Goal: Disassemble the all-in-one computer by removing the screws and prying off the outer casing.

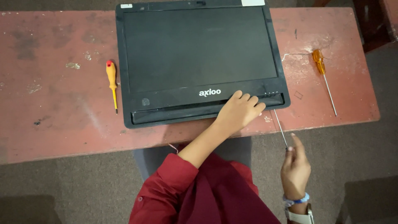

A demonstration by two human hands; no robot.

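one worn red table (49,124) carries everything, its surface scuffed and blotched. on it lies one black laptop (199,58), closed flat, reaching from the table's far edge at the middle almost to the near edge, a long dark strip running along its near side. three screwdrivers are in view. one with a clear orange handle (318,58) lies near the table's right end, its thin shaft pointing toward the near right corner. one with a yellow handle and red cap (111,76) lies just beside the laptop's left side, tip toward the near edge. the third, a slim metal shaft (280,126), crosses the near edge of the table by the laptop's near right corner, and the right hand (295,168) pinches its lower end between closed fingertips, off the table; that wrist wears a blue band and a white watch strap. the left hand (239,111), in a dark red sleeve, rests fingers loosely curled on the laptop's near right edge, pressing on it and gripping nothing.
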